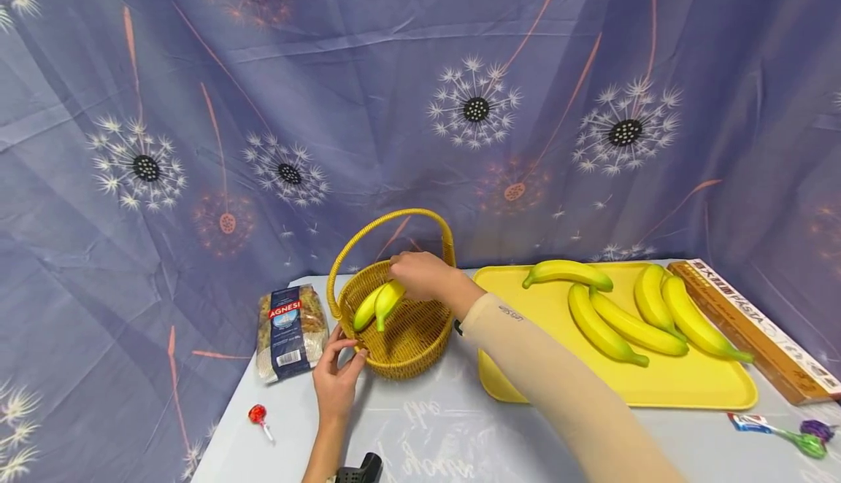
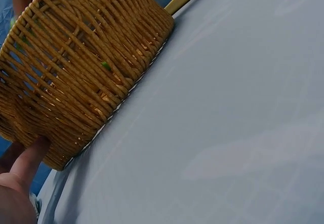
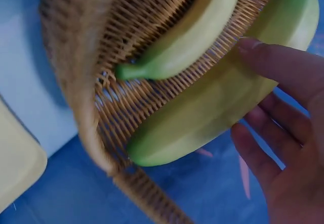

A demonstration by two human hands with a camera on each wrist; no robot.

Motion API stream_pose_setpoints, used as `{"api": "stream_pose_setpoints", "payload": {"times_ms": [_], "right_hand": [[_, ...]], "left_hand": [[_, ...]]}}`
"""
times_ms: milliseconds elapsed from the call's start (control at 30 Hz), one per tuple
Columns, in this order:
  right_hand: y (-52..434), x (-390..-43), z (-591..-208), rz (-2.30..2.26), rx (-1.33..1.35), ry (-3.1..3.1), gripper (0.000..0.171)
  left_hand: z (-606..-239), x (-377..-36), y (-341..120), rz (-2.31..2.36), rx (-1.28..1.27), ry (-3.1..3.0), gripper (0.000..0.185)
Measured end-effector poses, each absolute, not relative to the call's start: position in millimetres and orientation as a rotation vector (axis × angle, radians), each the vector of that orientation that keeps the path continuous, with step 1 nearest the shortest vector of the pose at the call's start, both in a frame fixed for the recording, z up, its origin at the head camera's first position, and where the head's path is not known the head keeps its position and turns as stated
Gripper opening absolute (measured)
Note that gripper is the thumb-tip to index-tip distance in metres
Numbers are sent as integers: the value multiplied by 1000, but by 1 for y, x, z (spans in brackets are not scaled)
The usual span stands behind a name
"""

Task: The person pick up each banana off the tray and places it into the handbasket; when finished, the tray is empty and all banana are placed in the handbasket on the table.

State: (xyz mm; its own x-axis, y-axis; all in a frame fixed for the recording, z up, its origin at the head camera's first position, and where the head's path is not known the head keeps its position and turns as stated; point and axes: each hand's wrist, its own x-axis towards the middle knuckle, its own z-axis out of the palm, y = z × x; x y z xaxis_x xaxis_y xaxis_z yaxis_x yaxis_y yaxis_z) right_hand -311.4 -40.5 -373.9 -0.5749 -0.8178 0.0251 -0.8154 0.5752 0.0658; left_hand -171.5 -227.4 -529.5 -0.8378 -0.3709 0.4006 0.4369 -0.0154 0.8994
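My right hand (image 1: 423, 275) reaches into the yellow-brown wicker basket (image 1: 410, 366) and grips a banana (image 1: 389, 300) between thumb and fingers. In the right wrist view, that held banana (image 3: 197, 115) slants across the basket's opening, its greenish end near the rim. A second banana (image 3: 187, 37) lies inside the basket, beside the held one. My left hand (image 1: 336, 381) holds the basket's near left side, by the base of its tall arched handle (image 1: 394, 213). Seen from the left wrist, fingers (image 2: 30, 163) press against the woven outer wall.
To the right, a yellow tray (image 1: 525, 330) carries several bananas (image 1: 607, 330). A long brown box (image 1: 755, 337) lies beyond it. Left of the basket stands an AGNESI pasta bag (image 1: 289, 333), with a red lollipop (image 1: 258, 416) in front. More lollipops (image 1: 804, 443) lie front right. A patterned curtain (image 1: 368, 103) hangs behind.
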Motion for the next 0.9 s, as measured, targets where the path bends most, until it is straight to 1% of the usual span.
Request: {"api": "stream_pose_setpoints", "payload": {"times_ms": [200, 367, 467, 633, 800, 900], "right_hand": [[-64, -320, -395, -205, 1307, -2888, 13], [-80, -321, -407, -281, 1262, -2945, 8], [-90, -319, -411, -300, 1270, -2955, 9], [-97, -318, -415, -377, 1210, -2998, 17], [-98, -314, -416, -365, 1203, -3068, 24], [-100, -312, -417, -343, 1202, -3077, 24]], "left_hand": [[-529, -172, -226, -1886, -69, -1749, 20], [-529, -174, -225, -1884, -91, -1740, 20], [-529, -174, -224, -1891, -87, -1724, 21], [-529, -176, -222, -1904, -105, -1746, 24], [-531, -176, -224, -1895, -96, -1744, 22], [-531, -175, -226, -1892, -98, -1753, 23]]}}
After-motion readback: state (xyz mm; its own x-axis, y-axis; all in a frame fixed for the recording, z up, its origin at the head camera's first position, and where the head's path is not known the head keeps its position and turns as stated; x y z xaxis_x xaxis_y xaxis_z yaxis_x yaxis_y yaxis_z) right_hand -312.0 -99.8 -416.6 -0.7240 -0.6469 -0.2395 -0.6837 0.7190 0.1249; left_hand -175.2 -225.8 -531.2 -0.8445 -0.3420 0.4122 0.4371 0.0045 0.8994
